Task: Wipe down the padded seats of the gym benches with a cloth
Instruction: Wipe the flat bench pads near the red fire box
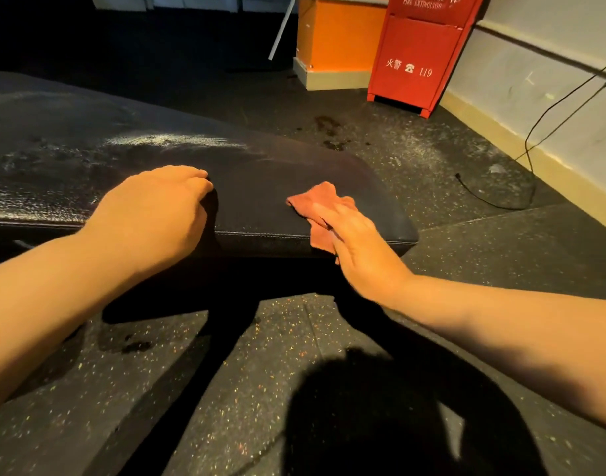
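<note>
A black padded bench seat (267, 180) runs from the left edge to the middle, its left part shiny and streaked. My right hand (360, 249) lies flat with straight fingers on an orange-red cloth (324, 204), pressing it onto the seat's near right corner; part of the cloth hangs over the front edge. My left hand (157, 214) rests on the seat's near edge, fingers curled down onto the padding, holding nothing that I can see.
Speckled black rubber floor (415, 159) surrounds the bench. A red fire extinguisher box (418, 53) and an orange cabinet (339, 32) stand at the back right by the white wall. A black cable (521, 201) trails on the floor at right. The bench's dark frame (233, 324) is below.
</note>
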{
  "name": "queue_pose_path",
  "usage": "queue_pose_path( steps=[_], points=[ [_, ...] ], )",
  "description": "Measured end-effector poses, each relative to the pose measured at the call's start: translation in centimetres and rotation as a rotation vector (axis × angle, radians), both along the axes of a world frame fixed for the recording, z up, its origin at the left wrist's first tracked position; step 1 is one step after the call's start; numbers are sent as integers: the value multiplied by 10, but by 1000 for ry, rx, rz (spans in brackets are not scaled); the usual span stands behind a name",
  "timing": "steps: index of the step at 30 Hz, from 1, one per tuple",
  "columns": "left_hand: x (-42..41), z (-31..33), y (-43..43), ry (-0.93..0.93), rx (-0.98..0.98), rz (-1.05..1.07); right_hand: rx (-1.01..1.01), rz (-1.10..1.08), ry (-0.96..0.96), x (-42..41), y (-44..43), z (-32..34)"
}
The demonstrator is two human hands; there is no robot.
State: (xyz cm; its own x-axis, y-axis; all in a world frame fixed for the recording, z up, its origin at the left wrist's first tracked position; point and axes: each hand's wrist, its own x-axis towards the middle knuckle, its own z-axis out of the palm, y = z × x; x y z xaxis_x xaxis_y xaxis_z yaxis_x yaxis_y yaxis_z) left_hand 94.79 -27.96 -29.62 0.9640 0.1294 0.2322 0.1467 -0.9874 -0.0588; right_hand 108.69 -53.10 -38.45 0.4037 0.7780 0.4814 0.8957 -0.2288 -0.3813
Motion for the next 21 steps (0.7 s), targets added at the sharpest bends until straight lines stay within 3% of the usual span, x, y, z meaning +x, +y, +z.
queue_pose_path(
  steps=[2,3,5,6,8,11,13,15,18,19,21],
  points=[
    [-2,-1,0,6,8,2,-11,-49,28,25,-26,-8],
    [-2,-2,0,6,3,0,-13,-189,32,40,-39,-12],
    [1,-6,-5,-23,16,-18,-30,-514,232,59,-53,-16],
    [4,-8,-9,-48,36,-37,-56,-602,218,61,-49,-18],
    [15,-14,-25,-60,79,-72,-25,-559,167,44,-23,-18],
    [35,-29,-46,-11,153,-88,142,-252,158,5,-1,-14],
    [39,-33,-52,30,153,-85,42,-181,12,17,-18,-19],
    [40,-34,-53,58,152,-87,-16,-274,75,44,-37,-25],
    [42,-35,-57,55,189,-62,187,-515,289,55,-26,-20],
    [43,-35,-62,60,200,-45,222,-509,366,46,-12,-18],
    [50,-38,-74,86,212,-29,206,-421,306,21,7,-16]
  ],
)
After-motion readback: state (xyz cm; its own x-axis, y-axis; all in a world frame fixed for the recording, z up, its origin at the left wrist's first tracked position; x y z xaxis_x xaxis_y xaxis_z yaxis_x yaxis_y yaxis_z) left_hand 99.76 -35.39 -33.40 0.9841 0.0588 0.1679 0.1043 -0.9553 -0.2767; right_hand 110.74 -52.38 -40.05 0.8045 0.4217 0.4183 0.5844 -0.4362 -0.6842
